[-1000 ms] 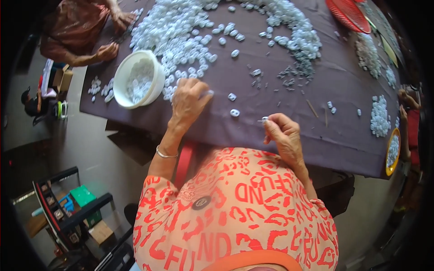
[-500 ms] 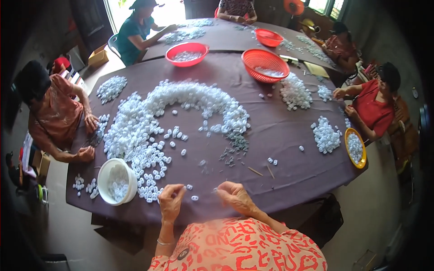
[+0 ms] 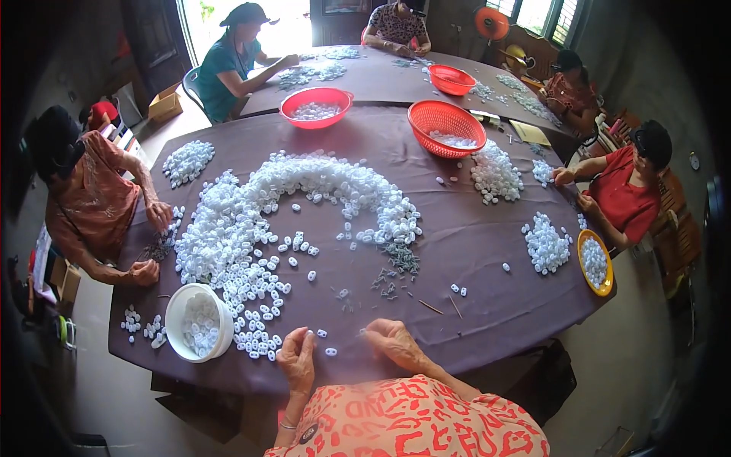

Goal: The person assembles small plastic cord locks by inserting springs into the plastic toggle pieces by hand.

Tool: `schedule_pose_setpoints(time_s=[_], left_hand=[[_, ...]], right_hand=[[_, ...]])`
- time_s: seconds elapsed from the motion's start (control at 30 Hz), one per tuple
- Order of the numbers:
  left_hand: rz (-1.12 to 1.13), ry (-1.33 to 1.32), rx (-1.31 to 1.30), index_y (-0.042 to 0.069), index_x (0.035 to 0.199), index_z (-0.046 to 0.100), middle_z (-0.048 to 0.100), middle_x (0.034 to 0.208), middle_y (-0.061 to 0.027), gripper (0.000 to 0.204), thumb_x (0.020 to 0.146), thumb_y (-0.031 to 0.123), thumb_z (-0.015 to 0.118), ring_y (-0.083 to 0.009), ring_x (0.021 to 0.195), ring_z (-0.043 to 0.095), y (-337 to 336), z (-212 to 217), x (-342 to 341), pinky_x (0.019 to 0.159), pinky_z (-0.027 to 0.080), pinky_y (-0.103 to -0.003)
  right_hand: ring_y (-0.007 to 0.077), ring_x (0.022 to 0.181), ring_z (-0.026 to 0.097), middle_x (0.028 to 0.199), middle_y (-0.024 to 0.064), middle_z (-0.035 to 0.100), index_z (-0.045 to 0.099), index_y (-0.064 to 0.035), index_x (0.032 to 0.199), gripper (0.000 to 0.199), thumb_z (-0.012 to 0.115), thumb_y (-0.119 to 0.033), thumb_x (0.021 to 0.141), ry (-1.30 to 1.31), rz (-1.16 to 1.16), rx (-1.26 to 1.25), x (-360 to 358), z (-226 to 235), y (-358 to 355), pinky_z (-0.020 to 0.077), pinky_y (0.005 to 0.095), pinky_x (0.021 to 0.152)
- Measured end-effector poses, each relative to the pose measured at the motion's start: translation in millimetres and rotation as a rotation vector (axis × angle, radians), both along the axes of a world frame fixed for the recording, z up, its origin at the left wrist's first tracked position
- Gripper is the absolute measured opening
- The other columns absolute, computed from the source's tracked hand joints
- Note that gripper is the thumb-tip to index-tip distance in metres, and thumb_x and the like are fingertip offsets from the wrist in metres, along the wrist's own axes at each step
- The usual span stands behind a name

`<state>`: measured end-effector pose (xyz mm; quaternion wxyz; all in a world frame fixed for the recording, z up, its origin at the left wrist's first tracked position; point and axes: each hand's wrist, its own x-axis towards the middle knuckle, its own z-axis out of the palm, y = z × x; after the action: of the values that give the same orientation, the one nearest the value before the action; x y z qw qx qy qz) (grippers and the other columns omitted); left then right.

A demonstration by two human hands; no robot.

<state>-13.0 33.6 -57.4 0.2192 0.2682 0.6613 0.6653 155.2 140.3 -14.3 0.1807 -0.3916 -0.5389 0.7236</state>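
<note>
Near the table's front edge, my left hand is closed in a pinch, with a small white plastic piece between thumb and forefinger. To its right, my right hand is also pinched, slightly blurred; something tiny and pale shows at its fingertips, too small to name. Two loose white oval pieces with two dark holes each lie between the hands. Left of my left hand, more such pieces spread out from a big curved heap. Small grey pins lie in a pile beyond my right hand.
A white tub of pieces stands at the left front. Red baskets and a red basin stand farther back; a yellow-rimmed plate is at the right edge. Two thin sticks lie right of the pins. Several people sit around the table.
The view has tilted, so the table sits slightly lower in it. My hands stay pinched near the front edge. The co-worker at left has shifted a hand over the small pile there.
</note>
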Motion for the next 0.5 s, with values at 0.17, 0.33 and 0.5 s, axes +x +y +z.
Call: schedule_pose_setpoints(time_s=[0.17, 0.33, 0.5], left_hand=[[0.028, 0.06, 0.054, 0.001, 0.091, 0.062, 0.059, 0.074, 0.0007, 0.011, 0.081, 0.002, 0.063, -0.0049, 0.062, 0.054, 1.0, -5.0, 3.9, 0.055, 0.045, -0.017], [0.017, 0.195, -0.043, 0.0, 0.092, 0.061, 0.06, 0.073, -0.0001, 0.012, 0.081, 0.004, 0.064, -0.0057, 0.062, 0.054, 4.8, -11.6, -0.3, 0.056, 0.045, -0.018], [0.028, 0.178, -0.027, -0.001, 0.091, 0.059, 0.059, 0.072, -0.0004, 0.012, 0.082, 0.004, 0.063, -0.0056, 0.063, 0.054, 1.7, -12.7, -1.1, 0.057, 0.044, -0.018]], right_hand=[[0.0055, 0.06, 0.051, 0.07, -0.0007, 0.053, 0.058, -0.0008, 0.09, 0.018, 0.055, -0.018, 0.087, -0.018, 0.049, -0.025, 3.2, -5.9, 7.6, 0.0481, 0.0222, 0.048], [0.0046, 0.058, 0.05, 0.068, -0.0013, 0.053, 0.058, -0.0009, 0.088, 0.018, 0.055, -0.019, 0.087, -0.025, 0.021, 0.003, -0.8, -4.0, 9.8, 0.0474, 0.0216, 0.048], [0.0051, 0.059, 0.05, 0.069, -0.0007, 0.053, 0.057, -0.0005, 0.09, 0.019, 0.055, -0.019, 0.088, 0.001, 0.046, -0.003, -1.6, -5.5, 5.6, 0.0469, 0.0209, 0.048]])
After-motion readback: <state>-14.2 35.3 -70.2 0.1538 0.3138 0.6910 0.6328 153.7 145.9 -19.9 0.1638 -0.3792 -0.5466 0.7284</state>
